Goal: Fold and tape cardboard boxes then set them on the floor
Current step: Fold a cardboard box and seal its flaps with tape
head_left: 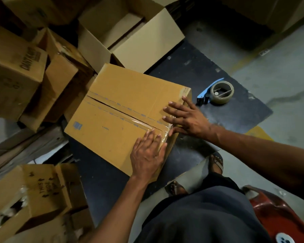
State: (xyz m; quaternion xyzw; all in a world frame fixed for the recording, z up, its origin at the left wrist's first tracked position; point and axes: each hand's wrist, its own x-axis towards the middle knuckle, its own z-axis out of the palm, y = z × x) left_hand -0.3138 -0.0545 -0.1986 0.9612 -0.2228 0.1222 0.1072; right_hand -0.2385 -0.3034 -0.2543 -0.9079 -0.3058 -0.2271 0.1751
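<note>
A closed brown cardboard box [119, 111] stands on a dark mat in front of me, its two top flaps meeting at a centre seam. A strip of clear tape [148, 126] runs along the near end of that seam and down the near edge. My left hand [147, 155] lies flat with straight fingers on the near flap, pressing at the tape. My right hand [184, 117] is spread flat on the far flap beside the seam, thumb at the box's edge. A blue-handled tape dispenser [218, 92] with a clear roll lies on the mat to the right.
An open box [130, 37] stands behind the taped one. Worn boxes [16, 76] pile up on the left, and another [35, 195] sits at the lower left. My sandalled feet [216, 163] stand on the mat [226, 120]; a red object [277, 214] is at the lower right.
</note>
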